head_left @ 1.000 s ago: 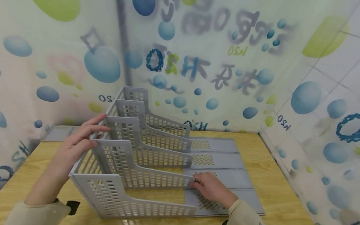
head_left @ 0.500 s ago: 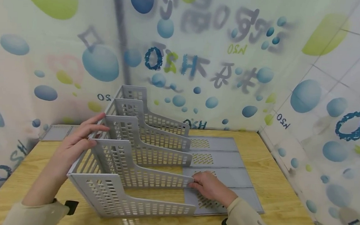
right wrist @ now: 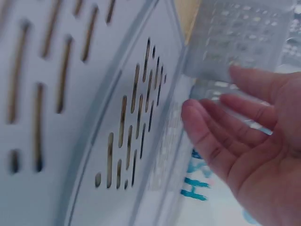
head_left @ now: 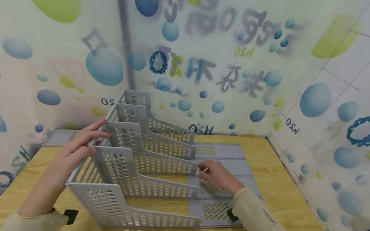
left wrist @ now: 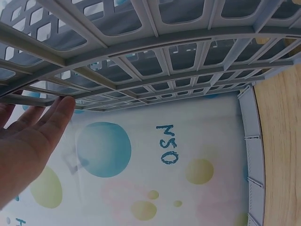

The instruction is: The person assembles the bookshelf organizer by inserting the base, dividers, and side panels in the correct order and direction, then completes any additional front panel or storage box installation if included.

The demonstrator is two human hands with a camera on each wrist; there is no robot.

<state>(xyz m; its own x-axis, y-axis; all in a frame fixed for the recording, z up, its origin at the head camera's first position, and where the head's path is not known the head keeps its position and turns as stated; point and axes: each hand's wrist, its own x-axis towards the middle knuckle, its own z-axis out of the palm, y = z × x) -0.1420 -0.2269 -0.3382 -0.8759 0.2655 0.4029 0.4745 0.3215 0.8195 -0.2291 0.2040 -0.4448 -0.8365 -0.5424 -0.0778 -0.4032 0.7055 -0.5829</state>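
Observation:
A grey plastic file rack (head_left: 155,186) with several perforated dividers stands upright on the wooden table. My left hand (head_left: 74,149) lies along the rack's upper back edge at the left, fingers fairly straight; from the left wrist, its fingertips (left wrist: 66,104) show against the slatted back. At the low front end of the middle divider (head_left: 166,163) is my right hand (head_left: 217,175), over the slotted flat panels. The right wrist view shows its thumb (right wrist: 256,82) and fingers apart, with nothing between them, close to a blurred divider end (right wrist: 235,42).
Hinged grey slotted panels (head_left: 220,216) lie flat on the table (head_left: 287,206) at the rack's right. Another flat grey panel (head_left: 57,138) lies at the back left. A patterned curtain (head_left: 218,96) hangs behind and at both sides.
My right hand has let go of the front end of the second divider from the near side and moved back to the following one. The left hand stays at the rack's back edge.

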